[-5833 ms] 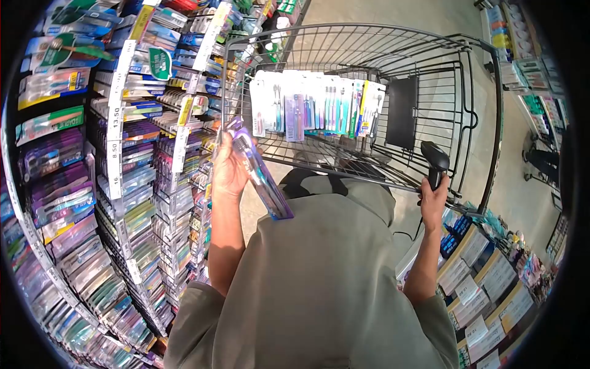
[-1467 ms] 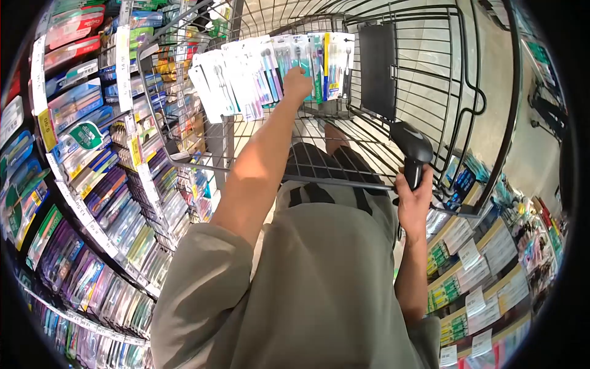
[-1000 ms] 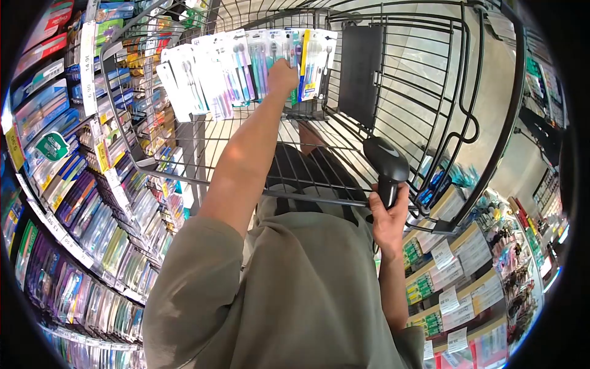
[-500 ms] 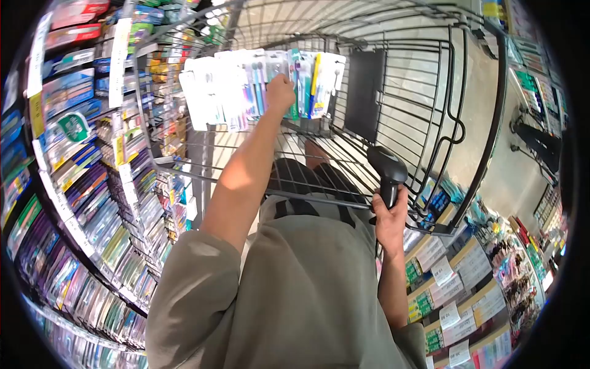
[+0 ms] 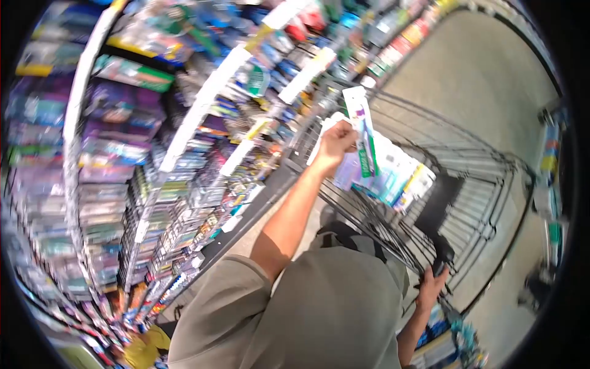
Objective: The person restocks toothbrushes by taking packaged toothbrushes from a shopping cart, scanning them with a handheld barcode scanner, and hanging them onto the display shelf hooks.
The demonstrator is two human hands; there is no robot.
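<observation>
Olive shirt (image 5: pixel 326 301) nearest, spread over the body and down the left upper arm. Just beyond, at the cart's near side, right hand (image 5: pixel 433 284) wrapped around the handle of a black scanner (image 5: pixel 444 249), just as half a second ago. Farther out, left hand (image 5: pixel 337 142) pinched narrow, holding the left edge of a toothbrush pack (image 5: pixel 362 132), white above and green below.

From that pinch, pack lying immediately to the right, touching the fingertips. Long axis nearly upright in the view, leaning slightly, green end toward the body, white end away. Left hand already on it; right hand well apart, lower and to the right, taken up with the scanner. Half a second ago, left hand down among the row; now beside the row's left part, with the green-ended pack out in front.

Behind the held pack, a row of other packs (image 5: pixel 396 169) inside the wire cart (image 5: pixel 442 197); touching or apart from it, impossible to tell. Cart now slanting down to the right, instead of lying level across the view.

Farthest, crowded shelves (image 5: pixel 129 117) with white price strips (image 5: pixel 206 107), now broader in view and smeared by blur, and pale floor (image 5: pixel 485 61) past the cart.
</observation>
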